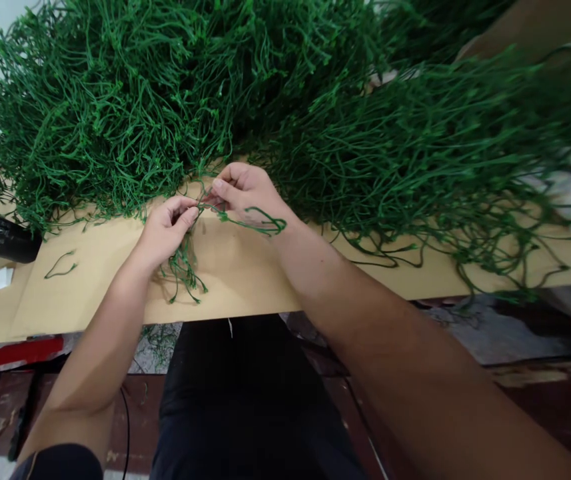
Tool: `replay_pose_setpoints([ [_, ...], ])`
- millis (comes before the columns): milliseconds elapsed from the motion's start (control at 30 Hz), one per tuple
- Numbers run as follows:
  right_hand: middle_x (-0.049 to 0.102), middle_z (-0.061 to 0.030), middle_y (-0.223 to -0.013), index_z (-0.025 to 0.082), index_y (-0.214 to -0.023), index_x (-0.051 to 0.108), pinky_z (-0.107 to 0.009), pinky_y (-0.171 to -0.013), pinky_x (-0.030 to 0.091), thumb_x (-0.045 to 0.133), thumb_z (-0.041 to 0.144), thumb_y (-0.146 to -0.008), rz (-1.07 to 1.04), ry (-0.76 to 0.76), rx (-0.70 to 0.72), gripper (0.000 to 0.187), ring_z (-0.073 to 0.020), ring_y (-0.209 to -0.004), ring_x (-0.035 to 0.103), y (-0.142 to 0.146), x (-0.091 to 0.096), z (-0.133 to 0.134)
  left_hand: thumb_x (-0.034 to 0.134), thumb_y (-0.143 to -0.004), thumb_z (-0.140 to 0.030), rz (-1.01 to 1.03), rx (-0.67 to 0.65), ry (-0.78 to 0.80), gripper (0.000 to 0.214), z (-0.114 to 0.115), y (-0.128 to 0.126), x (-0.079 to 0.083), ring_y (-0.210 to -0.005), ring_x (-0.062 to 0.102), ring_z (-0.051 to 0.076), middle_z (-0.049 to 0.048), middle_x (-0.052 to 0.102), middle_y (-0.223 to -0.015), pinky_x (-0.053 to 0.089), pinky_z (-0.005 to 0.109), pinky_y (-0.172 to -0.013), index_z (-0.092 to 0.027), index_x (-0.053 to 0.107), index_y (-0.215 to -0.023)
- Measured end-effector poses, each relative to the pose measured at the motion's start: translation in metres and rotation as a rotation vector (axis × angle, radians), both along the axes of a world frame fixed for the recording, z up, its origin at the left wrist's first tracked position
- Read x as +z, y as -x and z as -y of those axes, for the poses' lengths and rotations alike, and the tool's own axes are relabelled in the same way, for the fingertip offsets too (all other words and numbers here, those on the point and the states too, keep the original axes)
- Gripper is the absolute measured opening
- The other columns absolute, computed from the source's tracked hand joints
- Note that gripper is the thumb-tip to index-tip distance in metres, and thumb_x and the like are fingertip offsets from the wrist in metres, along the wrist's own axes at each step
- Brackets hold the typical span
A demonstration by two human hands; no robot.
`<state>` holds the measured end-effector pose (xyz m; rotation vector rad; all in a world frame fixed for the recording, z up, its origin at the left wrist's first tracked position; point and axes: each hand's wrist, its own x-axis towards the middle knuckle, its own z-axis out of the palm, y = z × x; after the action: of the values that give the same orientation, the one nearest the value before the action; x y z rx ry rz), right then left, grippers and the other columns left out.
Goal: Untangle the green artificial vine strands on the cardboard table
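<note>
My left hand [171,225] pinches a small bunch of green plastic stems [185,263], whose tips hang below the fingers over the cardboard. Close beside it, my right hand [245,190] is closed, thumb against forefinger, on a thin green stem [265,221] that trails back along the wrist. The fingertips of both hands nearly meet where the stems come together. Exactly how the stems join there is hidden by the fingers. Behind the hands rises a large heap of the same green stems [130,100].
A second pile of stems [415,147] spreads to the right, some hanging past the edge of the cardboard sheet [245,280]. At left lie a black vacuum bottle [2,233], a white scrap [0,279] and one loose stem [60,272]. Something red [10,360] is below.
</note>
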<state>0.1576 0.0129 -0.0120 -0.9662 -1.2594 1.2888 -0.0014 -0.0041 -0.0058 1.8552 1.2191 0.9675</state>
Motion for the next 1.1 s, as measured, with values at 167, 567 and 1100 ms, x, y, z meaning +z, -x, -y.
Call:
replay_pose_setpoints([
  [167, 0.058, 0.0013, -0.067, 0.018, -0.069, 0.046, -0.021, -0.054, 0.042, 0.067, 0.035, -0.075, -0.032, -0.049, 0.087, 0.028, -0.0071, -0.059, 0.054, -0.007, -0.002, 0.002, 0.057, -0.078, -0.043, -0.013, -0.053, 0.007, 0.027, 0.001, 0.001, -0.002, -0.062, 0.048, 0.012, -0.0012, 0.051, -0.065, 0.040, 0.025, -0.061, -0.018, 0.059, -0.088],
  [567, 0.046, 0.0059, -0.054, 0.015, -0.070, 0.054, -0.022, -0.042, 0.021, 0.072, 0.049, -0.066, 0.036, -0.039, 0.214, 0.038, -0.0031, -0.045, 0.030, -0.004, -0.002, 0.008, 0.055, -0.075, -0.022, -0.063, -0.084, -0.002, 0.016, 0.005, -0.004, -0.001, -0.086, 0.057, 0.014, 0.0050, 0.065, -0.089, 0.044, 0.027, -0.083, -0.013, 0.061, -0.087],
  [1100, 0.034, 0.0066, -0.054, 0.015, -0.065, 0.050, -0.024, -0.052, 0.023, 0.062, 0.038, -0.075, 0.541, -0.258, 0.211, 0.028, -0.0051, -0.052, 0.031, -0.003, -0.003, 0.011, 0.060, -0.069, -0.011, 0.015, -0.022, -0.150, 0.028, -0.003, 0.001, -0.008, -0.074, 0.054, 0.010, -0.0004, 0.055, -0.075, 0.045, 0.022, -0.069, -0.015, 0.059, -0.096],
])
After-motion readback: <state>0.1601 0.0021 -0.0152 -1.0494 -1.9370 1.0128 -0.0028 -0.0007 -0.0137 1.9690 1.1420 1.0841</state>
